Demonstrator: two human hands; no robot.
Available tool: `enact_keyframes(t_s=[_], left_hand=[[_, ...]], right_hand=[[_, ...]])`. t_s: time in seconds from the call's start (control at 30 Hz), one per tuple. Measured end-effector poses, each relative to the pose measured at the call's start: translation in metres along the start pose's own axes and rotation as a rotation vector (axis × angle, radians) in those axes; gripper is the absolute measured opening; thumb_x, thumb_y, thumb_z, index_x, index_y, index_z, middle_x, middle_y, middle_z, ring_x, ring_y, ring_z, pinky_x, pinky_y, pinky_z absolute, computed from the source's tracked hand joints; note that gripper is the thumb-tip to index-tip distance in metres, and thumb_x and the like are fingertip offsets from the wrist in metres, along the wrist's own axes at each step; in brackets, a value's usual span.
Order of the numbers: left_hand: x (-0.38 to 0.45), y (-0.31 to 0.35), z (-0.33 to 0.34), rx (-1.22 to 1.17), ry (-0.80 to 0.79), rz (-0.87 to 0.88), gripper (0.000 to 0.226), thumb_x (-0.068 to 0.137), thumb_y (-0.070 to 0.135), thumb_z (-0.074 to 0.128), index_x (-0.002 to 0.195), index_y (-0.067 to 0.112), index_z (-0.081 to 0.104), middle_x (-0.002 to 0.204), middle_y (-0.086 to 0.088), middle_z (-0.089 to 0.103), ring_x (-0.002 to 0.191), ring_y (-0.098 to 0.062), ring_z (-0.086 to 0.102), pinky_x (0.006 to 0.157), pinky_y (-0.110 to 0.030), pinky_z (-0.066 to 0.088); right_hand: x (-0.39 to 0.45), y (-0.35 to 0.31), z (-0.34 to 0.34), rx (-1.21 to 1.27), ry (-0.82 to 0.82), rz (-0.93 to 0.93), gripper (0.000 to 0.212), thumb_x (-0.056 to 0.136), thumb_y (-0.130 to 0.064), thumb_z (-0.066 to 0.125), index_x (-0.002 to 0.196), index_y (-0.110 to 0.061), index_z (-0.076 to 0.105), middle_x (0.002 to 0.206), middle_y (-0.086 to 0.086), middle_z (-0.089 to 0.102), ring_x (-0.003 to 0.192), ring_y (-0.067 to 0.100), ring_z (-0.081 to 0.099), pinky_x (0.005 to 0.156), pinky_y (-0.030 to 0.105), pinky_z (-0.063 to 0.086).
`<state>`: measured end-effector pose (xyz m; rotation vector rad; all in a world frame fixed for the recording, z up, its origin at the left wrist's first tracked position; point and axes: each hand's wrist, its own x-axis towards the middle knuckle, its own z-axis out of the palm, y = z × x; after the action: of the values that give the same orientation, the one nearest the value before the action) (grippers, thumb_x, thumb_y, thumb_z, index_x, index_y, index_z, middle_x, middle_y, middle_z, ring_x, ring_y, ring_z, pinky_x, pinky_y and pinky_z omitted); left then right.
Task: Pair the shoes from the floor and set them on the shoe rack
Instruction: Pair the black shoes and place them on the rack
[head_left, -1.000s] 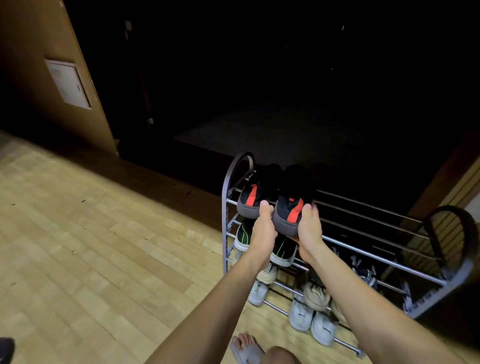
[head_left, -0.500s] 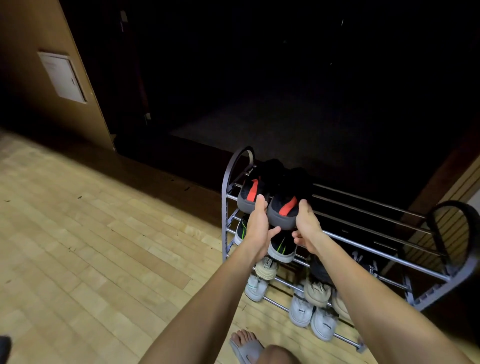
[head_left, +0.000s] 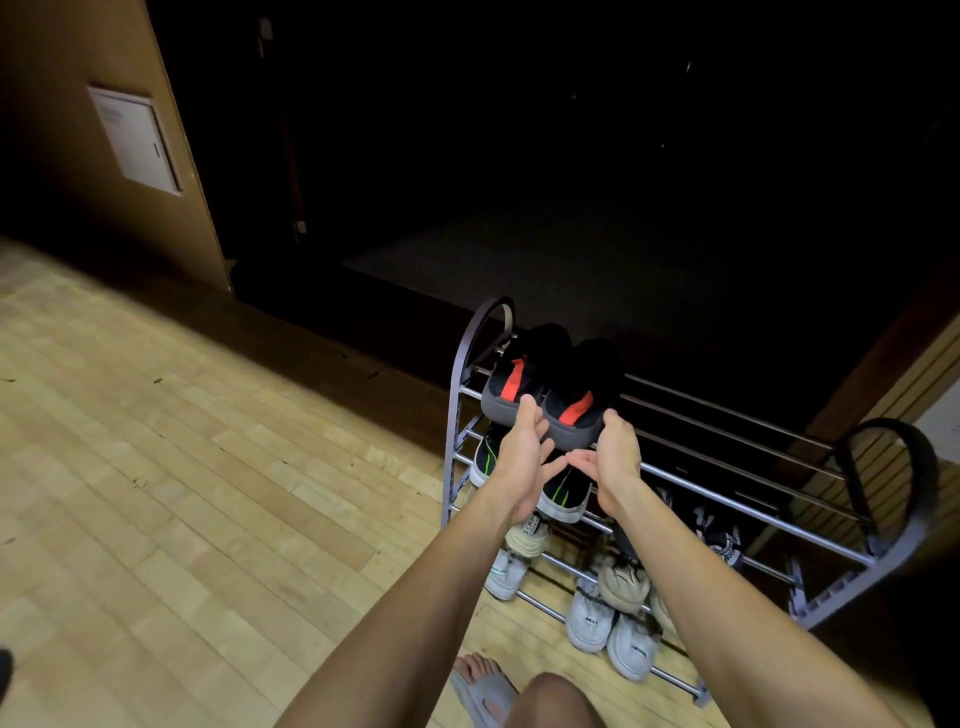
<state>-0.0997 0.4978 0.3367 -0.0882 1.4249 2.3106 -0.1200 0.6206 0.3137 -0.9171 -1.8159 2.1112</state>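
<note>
A pair of black shoes with red heel tabs and grey soles, left shoe (head_left: 511, 379) and right shoe (head_left: 576, 405), sits side by side at the left end of the top tier of the metal shoe rack (head_left: 727, 483). My left hand (head_left: 522, 457) and my right hand (head_left: 615, 457) hover just in front of the heels, palms facing each other, fingers relaxed and holding nothing. The fingertips are close to the right shoe's heel; whether they touch it I cannot tell.
Lower tiers hold black shoes with green stripes (head_left: 563, 493), white sneakers (head_left: 608, 623) and a beige shoe (head_left: 623, 584). My foot in a grey slide (head_left: 480, 680) stands on the wooden floor (head_left: 182, 467). A dark doorway lies behind the rack.
Both hands let go of the black and red pair after setting it on the top tier, and have drawn back slightly toward me with fingers opened.
</note>
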Motion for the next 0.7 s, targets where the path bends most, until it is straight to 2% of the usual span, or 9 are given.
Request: enact_keyframes(t_s=[0.07,0.13,0.2,0.27,0.33,0.4,0.47,0.53,0.7], left_hand=[[-0.009,0.002,-0.007,0.037,-0.005,0.01,0.068,0.102,0.055,0.026,0.155,0.013,0.021,0.161,-0.009,0.025,0.147,-0.027,0.025,0.115,-0.042,0.034],[-0.019,0.005,-0.018,0.1,0.02,0.043,0.064,0.103,0.052,0.025,0.154,0.013,0.026,0.159,-0.008,0.03,0.146,-0.024,0.028,0.115,-0.042,0.033],[-0.03,0.01,-0.028,0.178,0.062,0.083,0.059,0.105,0.047,0.024,0.152,0.012,0.031,0.156,-0.007,0.035,0.144,-0.022,0.032,0.115,-0.042,0.033],[-0.043,0.017,-0.037,0.239,0.108,0.121,0.054,0.106,0.042,0.025,0.148,0.012,0.039,0.152,-0.004,0.042,0.141,-0.02,0.038,0.114,-0.042,0.035],[-0.059,0.028,-0.047,0.29,0.17,0.181,0.047,0.106,0.037,0.029,0.139,0.013,0.052,0.141,-0.002,0.054,0.132,-0.017,0.048,0.109,-0.039,0.041],[-0.076,0.039,-0.057,0.357,0.257,0.282,0.039,0.1,0.035,0.036,0.117,0.019,0.067,0.121,0.004,0.067,0.115,-0.014,0.059,0.098,-0.036,0.049],[-0.094,0.05,-0.072,0.438,0.337,0.39,0.033,0.093,0.031,0.042,0.1,0.023,0.073,0.102,0.009,0.072,0.098,-0.01,0.063,0.088,-0.032,0.053],[-0.114,0.062,-0.089,0.485,0.382,0.454,0.031,0.093,0.022,0.045,0.09,0.023,0.075,0.091,0.009,0.073,0.086,-0.007,0.064,0.079,-0.028,0.054],[-0.179,0.09,-0.132,0.421,0.465,0.566,0.03,0.094,0.014,0.045,0.081,0.019,0.072,0.084,0.0,0.074,0.07,-0.002,0.061,0.063,-0.02,0.048]], right_hand=[[-0.008,0.0,-0.002,0.025,0.006,-0.012,0.05,0.104,-0.037,0.038,0.15,-0.018,0.035,0.124,0.01,0.05,0.082,0.026,0.065,0.092,0.044,0.057],[-0.012,0.003,-0.004,-0.025,0.015,-0.068,0.052,0.103,-0.037,0.037,0.151,-0.019,0.032,0.124,0.006,0.047,0.087,0.026,0.065,0.092,0.045,0.056],[-0.014,0.004,-0.008,-0.173,0.044,-0.162,0.06,0.094,-0.047,0.037,0.15,-0.027,0.033,0.124,0.006,0.05,0.092,0.024,0.06,0.093,0.048,0.055],[-0.012,0.007,-0.012,-0.278,0.046,-0.208,0.065,0.078,-0.059,0.035,0.138,-0.037,0.045,0.116,0.0,0.055,0.095,0.019,0.052,0.098,0.052,0.048],[-0.03,-0.001,-0.011,-0.352,-0.006,-0.262,0.047,0.083,-0.053,0.036,0.116,-0.034,0.062,0.101,-0.004,0.061,0.088,0.015,0.054,0.089,0.046,0.05],[-0.06,-0.019,-0.003,-0.363,-0.076,-0.294,0.034,0.094,-0.037,0.039,0.101,-0.025,0.07,0.085,0.0,0.065,0.073,0.015,0.056,0.073,0.038,0.048],[-0.077,-0.029,0.005,-0.346,-0.157,-0.308,0.038,0.099,-0.029,0.037,0.101,-0.013,0.072,0.074,0.003,0.064,0.066,0.015,0.053,0.061,0.031,0.043],[-0.097,-0.039,0.016,-0.352,-0.239,-0.335,0.043,0.101,-0.03,0.034,0.099,-0.009,0.071,0.069,0.005,0.064,0.063,0.015,0.053,0.057,0.028,0.04],[-0.163,-0.052,0.058,-0.407,-0.457,-0.431,0.049,0.104,-0.029,0.03,0.092,-0.006,0.071,0.068,0.009,0.066,0.056,0.015,0.054,0.052,0.025,0.04]])
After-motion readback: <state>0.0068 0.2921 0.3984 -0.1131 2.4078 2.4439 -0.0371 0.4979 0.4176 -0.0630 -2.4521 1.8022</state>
